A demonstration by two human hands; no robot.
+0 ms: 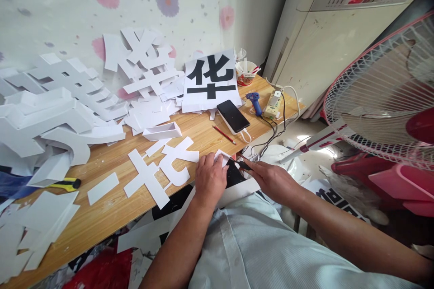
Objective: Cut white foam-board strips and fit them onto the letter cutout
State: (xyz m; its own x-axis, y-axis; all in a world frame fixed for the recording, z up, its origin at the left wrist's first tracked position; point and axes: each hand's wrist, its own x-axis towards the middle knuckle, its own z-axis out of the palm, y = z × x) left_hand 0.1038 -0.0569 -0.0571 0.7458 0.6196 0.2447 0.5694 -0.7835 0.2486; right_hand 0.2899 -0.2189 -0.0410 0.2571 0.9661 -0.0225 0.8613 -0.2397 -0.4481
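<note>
My left hand (210,176) is at the table's front edge, its fingers closed over a small white board piece (222,154) and pressing it down. Just right of it, my right hand (273,180) grips a slim tool with a dark handle (244,165). The tool's tip points left at the white piece; its exact kind is hard to make out. Left of my hands lie white cut-out character parts, a cross-like one (145,178) and a curved one (179,160). A flat white rectangle (103,188) and an open white box-shaped strip (162,131) are near them.
Behind are a red pencil (224,135), a phone (233,115), a blue glue gun (254,103), a power strip (274,103) and a printed character sheet (209,79). White cut-outs (68,81) pile up left, near a yellow cutter (66,184). A fan (383,90) stands right.
</note>
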